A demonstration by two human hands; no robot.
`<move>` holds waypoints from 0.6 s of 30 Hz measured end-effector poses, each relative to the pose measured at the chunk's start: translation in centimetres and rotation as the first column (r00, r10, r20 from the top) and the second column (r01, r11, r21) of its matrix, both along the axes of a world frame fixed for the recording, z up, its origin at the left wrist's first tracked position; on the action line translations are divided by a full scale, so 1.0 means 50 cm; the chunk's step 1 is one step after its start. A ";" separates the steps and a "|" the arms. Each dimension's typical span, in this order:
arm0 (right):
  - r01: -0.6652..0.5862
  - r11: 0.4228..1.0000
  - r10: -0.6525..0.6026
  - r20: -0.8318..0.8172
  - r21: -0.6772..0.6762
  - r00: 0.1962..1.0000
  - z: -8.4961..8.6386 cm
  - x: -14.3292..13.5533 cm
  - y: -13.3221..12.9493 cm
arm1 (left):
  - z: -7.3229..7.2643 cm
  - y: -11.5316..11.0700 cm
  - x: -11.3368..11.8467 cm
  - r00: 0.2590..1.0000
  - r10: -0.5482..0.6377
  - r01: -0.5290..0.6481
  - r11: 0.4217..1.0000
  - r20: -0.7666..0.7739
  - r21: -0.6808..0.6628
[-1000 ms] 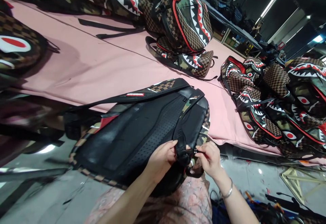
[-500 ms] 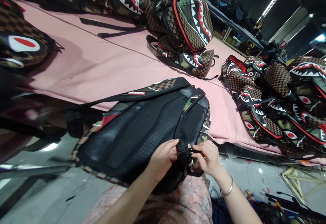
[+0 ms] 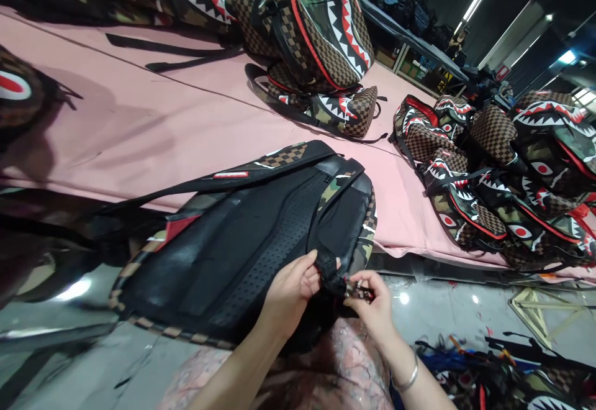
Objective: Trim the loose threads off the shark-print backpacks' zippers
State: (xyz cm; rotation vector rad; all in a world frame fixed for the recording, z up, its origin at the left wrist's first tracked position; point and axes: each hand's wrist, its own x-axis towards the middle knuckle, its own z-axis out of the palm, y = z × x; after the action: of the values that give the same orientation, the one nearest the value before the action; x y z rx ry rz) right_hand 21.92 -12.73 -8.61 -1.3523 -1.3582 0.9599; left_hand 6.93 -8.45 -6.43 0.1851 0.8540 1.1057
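A backpack (image 3: 209, 267) lies back panel up across my lap and the front edge of the pink table. Its back is black with a dotted mesh strip, and its rim is brown checkered. My left hand (image 3: 291, 289) is closed on the black lower end of the near shoulder strap (image 3: 329, 268), which has a camouflage-print upper part. Just right of it, my right hand (image 3: 376, 307) pinches a small dark, brownish piece with shiny spots (image 3: 359, 291) at the strap's end; its kind is unclear. The other shoulder strap (image 3: 233, 175) runs along the backpack's far side.
On the pink table (image 3: 186, 112), two shark-print bags (image 3: 321, 43) are stacked behind the backpack. More such bags (image 3: 503, 174) are piled at the right, with others along the far left. A dark heap of bags and straps (image 3: 503, 366) lies on the floor.
The view has shifted slightly right. My right hand has moved a little down at the strap end, and the piece between its fingers now looks browner. My left hand keeps the strap.
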 end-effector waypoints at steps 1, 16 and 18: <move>0.001 1.000 -0.001 0.013 0.013 1.000 -0.005 -0.003 -0.006 | 0.001 -0.003 0.001 1.000 0.000 0.000 1.000 -0.016 0.002; -0.027 0.937 -0.052 0.215 0.348 0.975 -0.008 0.011 -0.007 | 0.051 -0.006 0.048 0.996 0.087 -0.082 0.988 0.036 -0.128; -0.215 0.898 0.046 0.405 0.383 0.913 0.013 0.031 0.019 | 0.051 -0.007 0.045 0.998 0.064 -0.061 0.994 0.028 -0.094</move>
State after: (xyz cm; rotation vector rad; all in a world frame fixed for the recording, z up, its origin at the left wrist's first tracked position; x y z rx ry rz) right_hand 23.46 -11.80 -7.95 -1.1556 -1.8572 0.4451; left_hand 9.20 -8.80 -3.90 0.0639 0.8870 1.1218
